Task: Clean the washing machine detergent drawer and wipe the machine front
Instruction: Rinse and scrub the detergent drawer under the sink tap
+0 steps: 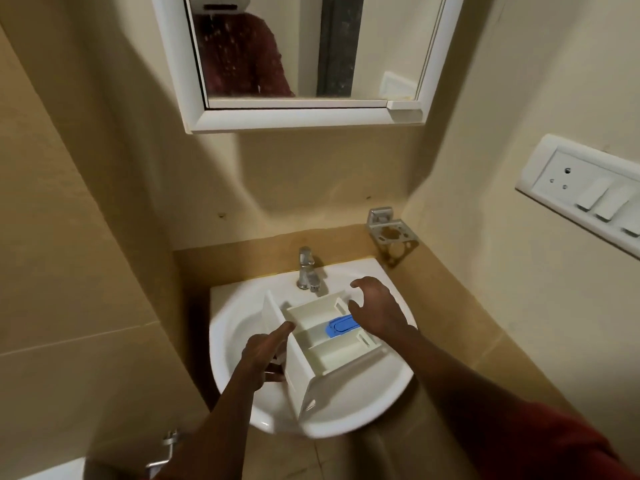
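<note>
Detergent drawer [325, 355] lies tilted across the sink [232, 327] below the tap [306, 268], evidently placed for rinsing. Left hand [263, 355] grips its side wall, thumb along the top edge, steadying it. Right hand [377, 310] spread, fingers arched over the far end; contact unclear

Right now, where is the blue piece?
Head view: the blue piece sits in the middle compartment of the detergent drawer, over the sink, beside the right hand.

Beige tiled walls [86, 202] surround a white basin [235, 327]. Above the basin hangs a white-framed mirror [304, 117]; right of the basin, a white switch plate [581, 188] and a metal holder [391, 233].
</note>
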